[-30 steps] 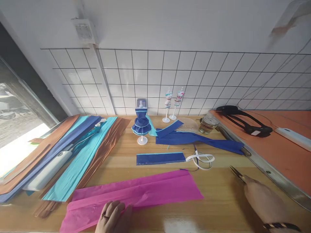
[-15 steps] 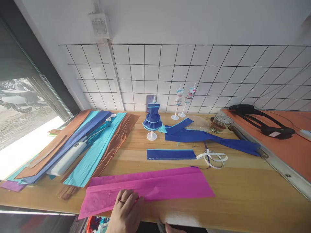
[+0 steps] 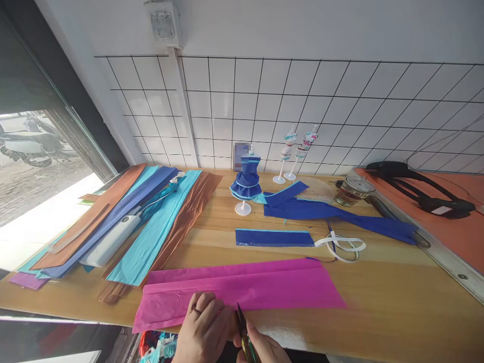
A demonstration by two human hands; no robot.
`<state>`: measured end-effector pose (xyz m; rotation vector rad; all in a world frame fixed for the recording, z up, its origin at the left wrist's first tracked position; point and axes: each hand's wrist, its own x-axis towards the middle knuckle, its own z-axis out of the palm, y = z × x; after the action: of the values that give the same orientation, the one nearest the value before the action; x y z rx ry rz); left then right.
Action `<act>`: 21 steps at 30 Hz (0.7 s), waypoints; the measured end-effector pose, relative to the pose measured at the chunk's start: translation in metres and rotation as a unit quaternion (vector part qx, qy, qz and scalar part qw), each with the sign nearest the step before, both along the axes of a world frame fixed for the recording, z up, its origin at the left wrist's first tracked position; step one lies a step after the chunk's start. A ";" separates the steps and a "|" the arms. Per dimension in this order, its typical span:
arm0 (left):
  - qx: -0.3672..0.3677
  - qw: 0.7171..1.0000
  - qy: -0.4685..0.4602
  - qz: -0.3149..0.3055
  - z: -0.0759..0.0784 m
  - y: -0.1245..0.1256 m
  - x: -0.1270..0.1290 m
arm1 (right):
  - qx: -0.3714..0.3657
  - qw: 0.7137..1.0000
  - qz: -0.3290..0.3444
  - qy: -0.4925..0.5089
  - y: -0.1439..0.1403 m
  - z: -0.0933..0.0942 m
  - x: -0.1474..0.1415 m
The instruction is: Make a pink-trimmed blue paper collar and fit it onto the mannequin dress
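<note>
The left hand [image 3: 204,327] presses flat on the near edge of the pink tissue paper [image 3: 242,290]; the right hand [image 3: 264,348] is closed on scissors [image 3: 242,327] just beside it. The paper looks thin, light and easily torn, best held flat beside the blades. Behind it on the tabletop [image 3: 378,312] lies a blue strip [image 3: 274,237].

Just a wooden worktable [image 3: 378,312] shoved against a white tiled wall [image 3: 340,116].
Tiles go halfway up, plain white above, with a small wall box [image 3: 163,24] on a conduit. Big window [image 3: 34,166] on the left, daylight pouring in. Orange surface [image 3: 446,212] on the right.
</note>
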<state>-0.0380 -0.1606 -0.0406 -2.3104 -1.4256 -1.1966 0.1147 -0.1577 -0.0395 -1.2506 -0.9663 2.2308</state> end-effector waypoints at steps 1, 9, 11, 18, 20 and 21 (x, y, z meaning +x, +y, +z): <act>0.001 1.000 0.001 0.000 0.000 0.000 0.000 | -0.002 1.000 -0.001 -0.001 0.000 -0.002 -0.001; 0.004 1.000 0.010 0.004 0.002 0.000 0.001 | -0.035 0.997 -0.064 -0.017 -0.003 0.003 -0.013; 0.003 1.000 0.010 0.004 0.003 0.001 0.000 | -0.037 0.997 -0.072 -0.015 -0.004 0.006 -0.016; -0.001 1.000 0.016 0.010 0.004 0.001 0.000 | -0.023 0.998 -0.065 -0.008 -0.006 0.009 -0.017; -0.002 1.000 0.020 0.013 0.004 0.000 0.000 | -0.022 0.997 -0.068 0.001 -0.007 0.010 -0.016; -0.002 1.000 0.023 0.014 0.004 0.000 0.000 | -0.022 0.997 -0.069 0.007 -0.007 0.010 -0.015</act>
<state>-0.0379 -0.1606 -0.0362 -2.2971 -1.4420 -1.1250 0.0993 -0.1649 -0.0294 -1.2785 -0.8052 2.1615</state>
